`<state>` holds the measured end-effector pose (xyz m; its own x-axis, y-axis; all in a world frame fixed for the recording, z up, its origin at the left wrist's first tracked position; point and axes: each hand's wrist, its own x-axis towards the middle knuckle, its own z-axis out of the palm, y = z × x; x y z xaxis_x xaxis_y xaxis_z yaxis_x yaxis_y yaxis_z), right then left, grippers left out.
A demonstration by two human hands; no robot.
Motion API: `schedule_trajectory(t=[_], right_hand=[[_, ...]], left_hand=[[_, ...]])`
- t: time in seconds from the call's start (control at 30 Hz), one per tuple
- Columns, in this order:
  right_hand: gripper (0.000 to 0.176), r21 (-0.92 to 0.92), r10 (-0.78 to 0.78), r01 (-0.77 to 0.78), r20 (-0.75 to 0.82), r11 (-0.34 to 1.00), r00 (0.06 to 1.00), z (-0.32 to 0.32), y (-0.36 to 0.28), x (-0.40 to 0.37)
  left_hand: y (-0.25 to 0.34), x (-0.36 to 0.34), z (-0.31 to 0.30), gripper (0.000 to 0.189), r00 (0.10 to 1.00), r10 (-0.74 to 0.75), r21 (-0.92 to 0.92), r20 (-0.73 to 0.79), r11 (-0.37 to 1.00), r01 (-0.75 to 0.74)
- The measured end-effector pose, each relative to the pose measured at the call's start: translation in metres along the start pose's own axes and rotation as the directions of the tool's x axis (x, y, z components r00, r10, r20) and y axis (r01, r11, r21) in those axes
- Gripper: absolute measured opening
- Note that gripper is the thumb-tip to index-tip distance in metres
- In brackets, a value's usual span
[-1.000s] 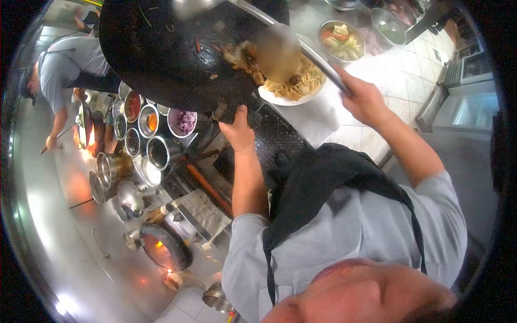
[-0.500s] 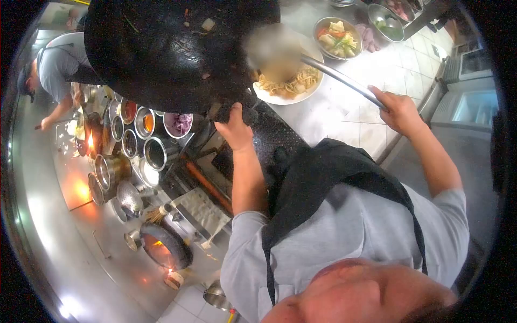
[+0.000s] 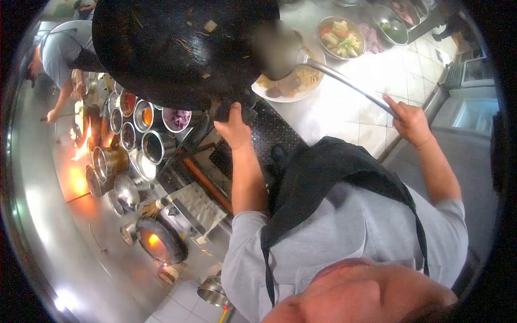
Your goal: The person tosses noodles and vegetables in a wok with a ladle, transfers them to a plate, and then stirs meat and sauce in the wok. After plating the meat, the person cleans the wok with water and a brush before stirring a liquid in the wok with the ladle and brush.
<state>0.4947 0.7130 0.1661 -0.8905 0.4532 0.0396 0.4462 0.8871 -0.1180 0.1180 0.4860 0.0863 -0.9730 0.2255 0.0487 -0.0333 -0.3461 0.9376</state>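
Head view: the big black wok point(image 3: 172, 48) hangs tilted, its rim overlapping the left edge of the white plate point(image 3: 293, 97) of noodles on the tiled counter point(image 3: 344, 124). The ladle point(image 3: 344, 81) lies with its long axis running from lower right to upper left, its bowl over the plate, just beside the wok's rim. The left hand point(image 3: 234, 126) is clenched on the wok's handle, below the pan. The right hand point(image 3: 412, 121) is wrapped round the ladle's far end, well apart from the plate. The ladle's bowl is blurred, and the wok's handle is hidden inside the grip.
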Motion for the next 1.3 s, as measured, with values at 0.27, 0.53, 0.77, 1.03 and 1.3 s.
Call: schedule_trajectory(t=[0.27, 0.53, 0.77, 1.03, 1.3], right_hand=[[0.071, 0.051, -0.049, 0.058, -0.152, 0.997, 0.987, 0.006, 0.005, 0.052], [0.067, -0.017, -0.011, 0.011, 0.032, 1.0, 0.999, -0.005, 0.049, 0.004], [0.065, 0.335, 0.262, -0.419, 0.425, 0.844, 0.867, -0.032, 0.031, -0.034], [0.063, 0.694, 0.267, -0.587, 0.524, 0.417, 0.809, 0.018, -0.062, -0.002], [0.058, 0.395, 0.401, -0.476, 0.261, 0.786, 0.878, 0.028, -0.083, -0.078]], left_hand=[[-0.017, -0.013, -0.046, 0.036, 0.936, 0.158, 0.692, 0.315, 0.636, -0.341], [0.002, -0.033, -0.057, 0.046, 0.959, 0.173, 0.538, 0.225, 0.799, -0.27], [0.01, -0.039, -0.06, 0.046, 0.995, 0.03, 0.384, -0.1, 0.923, 0.011], [0.056, -0.063, -0.077, 0.043, 0.972, 0.012, 0.102, -0.237, 0.995, 0.012], [0.095, -0.102, -0.212, 0.027, 0.965, -0.027, 0.14, -0.261, 0.988, 0.066]])
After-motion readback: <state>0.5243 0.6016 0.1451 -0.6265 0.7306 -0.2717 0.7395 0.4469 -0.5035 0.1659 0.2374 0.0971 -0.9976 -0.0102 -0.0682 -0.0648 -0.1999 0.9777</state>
